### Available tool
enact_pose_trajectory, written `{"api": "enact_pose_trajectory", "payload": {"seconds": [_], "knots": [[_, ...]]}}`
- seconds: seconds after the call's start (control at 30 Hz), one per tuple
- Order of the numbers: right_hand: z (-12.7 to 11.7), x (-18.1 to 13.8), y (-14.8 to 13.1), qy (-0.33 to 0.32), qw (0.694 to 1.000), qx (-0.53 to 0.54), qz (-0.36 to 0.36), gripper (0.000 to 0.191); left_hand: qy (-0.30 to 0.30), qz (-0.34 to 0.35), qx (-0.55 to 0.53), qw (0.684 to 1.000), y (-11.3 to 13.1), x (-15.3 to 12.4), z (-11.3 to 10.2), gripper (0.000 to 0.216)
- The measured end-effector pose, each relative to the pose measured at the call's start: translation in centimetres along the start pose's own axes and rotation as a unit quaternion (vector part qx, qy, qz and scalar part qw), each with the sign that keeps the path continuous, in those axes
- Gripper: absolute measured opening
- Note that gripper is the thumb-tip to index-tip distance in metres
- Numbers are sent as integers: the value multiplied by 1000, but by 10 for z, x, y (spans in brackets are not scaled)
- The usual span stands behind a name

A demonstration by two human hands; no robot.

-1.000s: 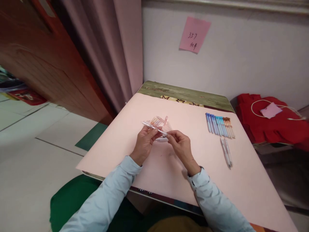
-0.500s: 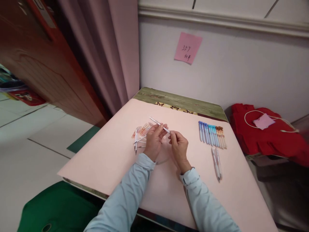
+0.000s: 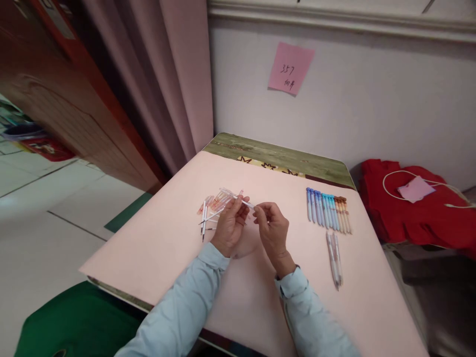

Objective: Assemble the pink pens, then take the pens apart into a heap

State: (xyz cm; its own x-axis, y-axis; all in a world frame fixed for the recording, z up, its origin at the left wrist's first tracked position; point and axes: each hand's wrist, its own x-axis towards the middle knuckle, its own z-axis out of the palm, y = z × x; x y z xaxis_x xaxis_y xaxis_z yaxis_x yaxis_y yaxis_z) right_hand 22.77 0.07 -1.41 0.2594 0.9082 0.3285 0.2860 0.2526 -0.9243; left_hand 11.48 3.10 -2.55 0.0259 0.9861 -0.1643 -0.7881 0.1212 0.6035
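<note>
Pink covering (image 3: 148, 233) lies smooth over most of the tabletop (image 3: 320, 162), leaving a green wood-patterned strip bare along the far edge, with a yellow patch of black star outlines (image 3: 267, 167) beside it. Behind rises a pale grey wall (image 3: 372, 99), crossed by a horizontal ledge (image 3: 334, 27) and bearing a tilted pink paper note (image 3: 291, 68) with handwriting. Dusty-pink curtain fabric (image 3: 182, 79) hangs to the left, next to a reddish-brown wooden door (image 3: 82, 114); large pale tiles (image 3: 55, 248) make up the floor there.

Above the middle of the tabletop, a slim white pen-like stick (image 3: 248, 203) slants between the two hands. The left hand (image 3: 230, 225) has it between thumb and curled fingers; the right hand (image 3: 274, 228) pinches its nearer end between thumb and forefinger. Just left lie thin white dark-tipped rods (image 3: 204, 218) and translucent orange-tinted tubes (image 3: 213, 202), partly hidden. On the right, slim pens with blue, turquoise and brown tops (image 3: 329, 210) stand side by side in a flat row, two whitish pens (image 3: 334, 263) nearer the person. Beyond that edge, red cloth (image 3: 401, 218) carries a looped white cord (image 3: 384, 182) and pink paper (image 3: 416, 189).
</note>
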Motion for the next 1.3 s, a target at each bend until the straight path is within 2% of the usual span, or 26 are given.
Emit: {"api": "enact_pose_trajectory", "payload": {"seconds": [0.13, 0.23, 0.4, 0.63, 0.87, 1.03, 1.17, 1.23, 1.3], "knots": [[-1, -4, -11, -21, 997, -28, -66, 16, 12, -3, -55, 998, 2, 1, -3, 16], [0, -7, -11, -28, 994, -61, -87, 13, 14, -24, -81, 996, 3, 1, -4, 14], [0, -8, -6, -11, 989, -112, -96, 15, 10, -41, -84, 996, 6, -3, -1, 15], [-5, -5, -10, -4, 976, -161, -145, 20, 8, -64, -88, 994, 5, -8, 1, 18], [-5, -6, -5, 11, 946, -249, -206, 21, 10, -68, -82, 994, 5, -11, 3, 14], [-5, -7, -6, 42, 934, -310, -173, 41, 19, -76, -63, 995, 8, -15, 7, 14], [-6, -6, -10, -5, 951, -297, -83, 59, 11, -53, -64, 996, 6, -16, 10, 13], [-7, -5, -13, -31, 963, -265, -39, 57, 3, -29, -58, 998, 4, -15, 9, 12], [-7, -4, -15, -41, 974, -221, -18, 43, -2, -11, -50, 999, 3, -12, 7, 12]]}}
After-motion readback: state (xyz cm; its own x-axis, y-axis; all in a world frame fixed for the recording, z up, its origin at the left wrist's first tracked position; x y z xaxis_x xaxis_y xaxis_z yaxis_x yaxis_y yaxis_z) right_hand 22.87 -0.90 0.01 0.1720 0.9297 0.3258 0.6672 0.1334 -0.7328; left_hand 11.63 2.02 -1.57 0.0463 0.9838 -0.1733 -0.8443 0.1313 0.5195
